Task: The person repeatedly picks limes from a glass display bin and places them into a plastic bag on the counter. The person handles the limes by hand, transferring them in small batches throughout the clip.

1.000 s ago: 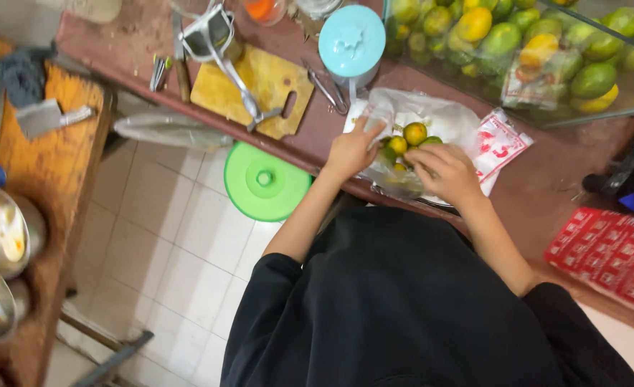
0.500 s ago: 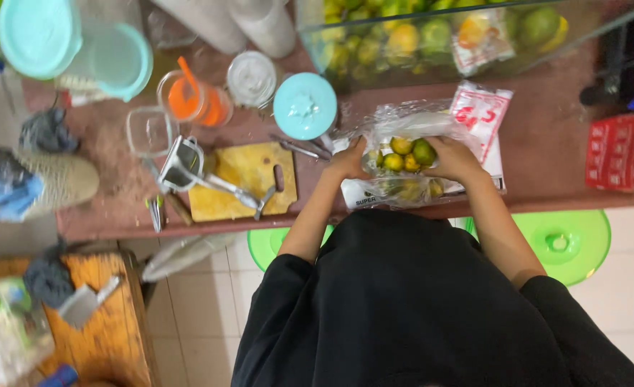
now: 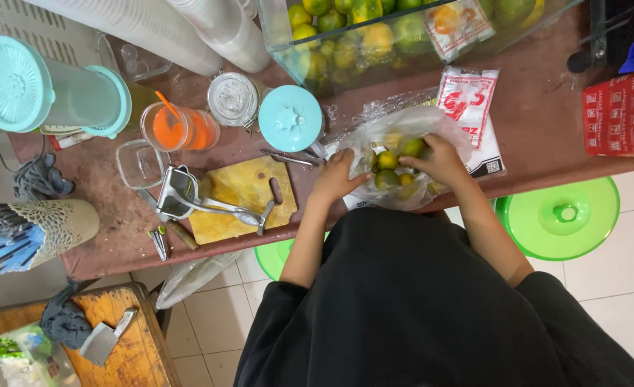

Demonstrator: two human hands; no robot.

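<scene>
View from above of a person in a black top standing at a long reddish-brown counter that runs across the scene, its near edge meeting white floor tiles. At the far edge a glass case holds green and yellow citrus fruit.

At the near edge of the counter, straight in front of the person, lies a clear plastic bag of small green and yellow limes; part of the bag hangs slightly past the edge. The left hand grips the bag's left side with fingers curled into the plastic. The right hand is cupped over the bag's right side, fingertips touching a green lime at the mouth. A white printed packet lies just behind and right of the bag.

Left of the bag is a worn yellow cutting board, with a metal hand juicer resting across it, its handle reaching toward the person. Between board and bag is a narrow strip of bare counter. Behind them stand a pale blue round lid, a glass jar and an orange cup.

To the right, the counter is mostly bare up to a red box. Below the edge a green round lid sits beside the person's right arm
</scene>
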